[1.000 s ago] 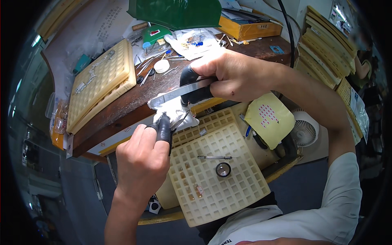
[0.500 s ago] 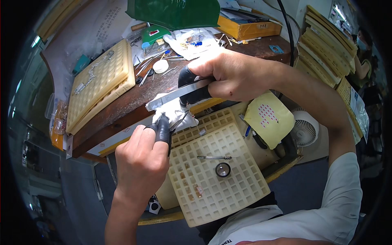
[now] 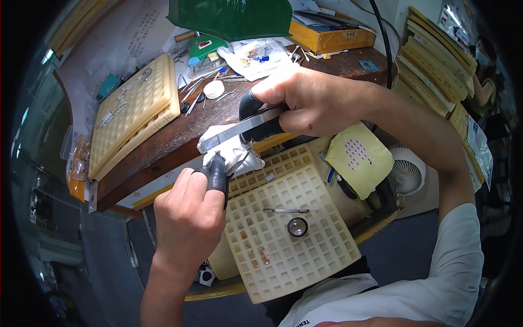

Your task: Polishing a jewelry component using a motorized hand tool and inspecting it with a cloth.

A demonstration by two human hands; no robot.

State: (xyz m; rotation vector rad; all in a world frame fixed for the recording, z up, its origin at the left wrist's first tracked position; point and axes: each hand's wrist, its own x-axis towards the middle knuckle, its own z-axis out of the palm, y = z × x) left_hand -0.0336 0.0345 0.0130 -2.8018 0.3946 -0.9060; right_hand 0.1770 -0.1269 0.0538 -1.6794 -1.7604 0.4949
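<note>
My right hand [image 3: 321,106] is closed round a flat, silvery metal strip [image 3: 235,132], its thumb and a finger in black finger covers. The strip slants down to the left, over a bunched white cloth [image 3: 210,158] at the bench's front edge. My left hand [image 3: 190,210], also with black covers on its fingers, is closed in a pinch against the cloth, just below the strip. What sits between its fingertips is hidden. A thin dark pointed tool [image 3: 238,162] shows beside those fingertips; its kind is unclear.
Below lies a cream compartment tray [image 3: 305,256] with a small loupe [image 3: 297,226] and a slim metal pen-like tool [image 3: 286,210]. The wooden bench [image 3: 147,144] carries stacked trays [image 3: 136,103], hand tools and a round white lid [image 3: 214,89]. A white fan [image 3: 406,171] stands right.
The metal strip and my right hand have shifted slightly to the right. My left hand stays in place, pinched at the cloth.
</note>
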